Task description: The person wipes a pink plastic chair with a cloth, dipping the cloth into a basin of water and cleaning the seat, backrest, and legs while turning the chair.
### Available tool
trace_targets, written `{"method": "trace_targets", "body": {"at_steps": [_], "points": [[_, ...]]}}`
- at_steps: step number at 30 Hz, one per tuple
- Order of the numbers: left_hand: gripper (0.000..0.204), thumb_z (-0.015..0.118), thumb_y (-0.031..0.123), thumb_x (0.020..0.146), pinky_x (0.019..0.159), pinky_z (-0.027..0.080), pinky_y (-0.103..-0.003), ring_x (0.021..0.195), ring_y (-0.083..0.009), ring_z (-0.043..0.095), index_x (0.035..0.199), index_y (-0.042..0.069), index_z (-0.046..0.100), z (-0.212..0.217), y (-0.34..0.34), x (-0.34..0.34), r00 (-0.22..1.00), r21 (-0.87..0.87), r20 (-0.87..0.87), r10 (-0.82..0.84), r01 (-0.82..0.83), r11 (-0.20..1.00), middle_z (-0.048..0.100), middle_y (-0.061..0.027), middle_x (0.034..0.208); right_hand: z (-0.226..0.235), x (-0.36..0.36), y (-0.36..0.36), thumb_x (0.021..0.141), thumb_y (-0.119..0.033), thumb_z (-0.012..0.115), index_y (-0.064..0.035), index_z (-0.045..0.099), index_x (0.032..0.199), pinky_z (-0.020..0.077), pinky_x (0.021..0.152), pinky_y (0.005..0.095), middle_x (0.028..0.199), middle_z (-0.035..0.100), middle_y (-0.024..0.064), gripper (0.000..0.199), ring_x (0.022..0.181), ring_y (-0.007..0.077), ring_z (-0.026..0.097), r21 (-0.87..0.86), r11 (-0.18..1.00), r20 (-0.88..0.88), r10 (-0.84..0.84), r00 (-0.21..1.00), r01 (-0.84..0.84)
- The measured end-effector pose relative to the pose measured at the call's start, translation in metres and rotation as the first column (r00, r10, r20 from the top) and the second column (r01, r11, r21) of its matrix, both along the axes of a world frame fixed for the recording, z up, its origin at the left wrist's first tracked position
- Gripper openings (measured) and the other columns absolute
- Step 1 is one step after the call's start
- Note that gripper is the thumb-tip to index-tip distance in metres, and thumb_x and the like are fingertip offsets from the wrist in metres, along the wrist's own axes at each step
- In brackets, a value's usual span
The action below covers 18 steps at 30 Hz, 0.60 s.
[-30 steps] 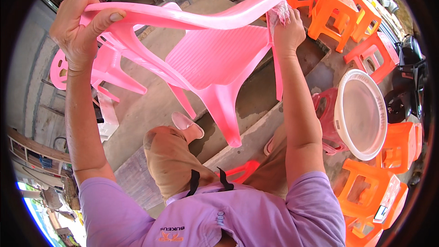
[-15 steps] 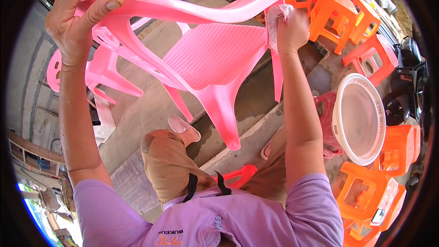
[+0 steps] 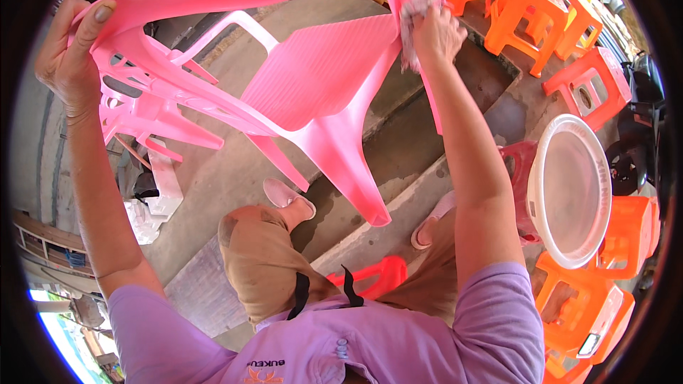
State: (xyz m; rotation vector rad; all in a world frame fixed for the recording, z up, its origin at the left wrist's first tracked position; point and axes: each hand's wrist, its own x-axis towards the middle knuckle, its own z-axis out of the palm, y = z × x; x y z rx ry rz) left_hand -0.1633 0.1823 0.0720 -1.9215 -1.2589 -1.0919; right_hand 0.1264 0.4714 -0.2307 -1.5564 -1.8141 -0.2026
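Observation:
A pink plastic armchair (image 3: 320,71) is held up and tilted in front of me, its ribbed seat and splayed legs showing. My left hand (image 3: 71,50) grips the top of its backrest at the upper left, thumb on the near side. Against the chair's front leg, just below the armrest, my right hand (image 3: 440,32) presses a crumpled, greyish-pink cloth (image 3: 413,28). The fingers of that hand are bent over the cloth.
To my right, a white basin (image 3: 573,192) with cloudy liquid rests on a red stool (image 3: 521,171). Several orange stools (image 3: 530,11) stand around it. Another pink chair (image 3: 153,117) is at the left, near a white box (image 3: 165,188). Wet ground lies below the held chair.
The chair has shifted up and left and tilted further, and my left hand has moved left with it. My right hand with the cloth has slid slightly from the armrest's end onto the leg.

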Motion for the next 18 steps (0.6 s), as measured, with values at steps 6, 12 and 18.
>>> {"method": "trace_targets", "body": {"at_steps": [6,12,18], "points": [[0.023,0.076,0.016,0.085,0.061,0.031,-0.017,0.067,-0.0048,0.04,0.075,0.0,0.063,0.001,0.003,-0.026,0.993,0.011,0.05,0.106,-0.107,0.994,0.049,0.0061,0.07,-0.121,0.047,-0.007,0.089,-0.032,0.056,-0.0118,0.06,0.121,0.0376,0.095,0.0472,0.119,0.064,0.0064,0.038,0.113,0.028,0.059,-0.545,0.833,0.181,0.014,0.983,0.088],[0.025,0.074,0.017,0.087,0.06,0.029,-0.017,0.067,-0.004,0.039,0.075,-0.001,0.061,0.008,-0.001,-0.044,0.991,0.054,-0.017,0.133,-0.132,0.99,0.045,0.0062,0.069,-0.029,0.006,0.008,0.085,-0.035,0.062,-0.0091,0.062,0.117,0.0428,0.092,0.0463,0.115,0.067,0.011,0.041,0.111,0.0285,0.062,-0.51,0.844,-0.009,0.19,0.982,-0.168],[0.014,0.068,0.008,0.09,0.092,0.042,-0.023,0.08,-0.0096,0.052,0.088,-0.007,0.069,0.012,0.004,-0.069,0.991,-0.004,-0.041,0.128,-0.128,0.992,0.06,-0.0002,0.082,-0.021,-0.017,0.037,0.086,-0.034,0.062,-0.0081,0.063,0.104,0.0412,0.09,0.048,0.111,0.066,0.0116,0.031,0.106,0.0328,0.062,-0.154,0.958,-0.043,0.238,0.97,-0.242]]}}
